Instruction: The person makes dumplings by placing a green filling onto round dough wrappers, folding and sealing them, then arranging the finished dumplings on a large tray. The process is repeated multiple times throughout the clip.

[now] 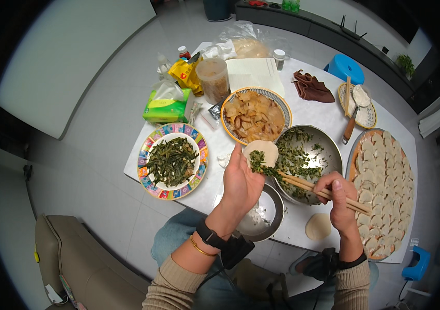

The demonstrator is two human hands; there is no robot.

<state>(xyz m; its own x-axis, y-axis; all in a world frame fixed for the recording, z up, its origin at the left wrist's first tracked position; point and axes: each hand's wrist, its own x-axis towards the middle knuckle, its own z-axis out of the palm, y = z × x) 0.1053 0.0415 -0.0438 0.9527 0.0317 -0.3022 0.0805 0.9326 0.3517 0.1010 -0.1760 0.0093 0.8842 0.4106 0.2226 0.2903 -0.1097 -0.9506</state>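
Note:
On the fingers of my left hand lies a round dumpling wrapper, with chopped green filling on it. My right hand grips a pair of wooden chopsticks, whose tips meet the filling at the wrapper's lower edge. Beneath the chopsticks stands a steel bowl partly filled with the same chopped greens. A second, smaller metal bowl sits below my left hand, partly hidden by it. One loose wrapper rests on the table just left of my right wrist.
Rows of folded dumplings cover a round board at right. Around the bowls stand a plate of cooked greens, a bowl of stewed food, a tissue pack, a plastic jar, a brown cloth and a flour basket.

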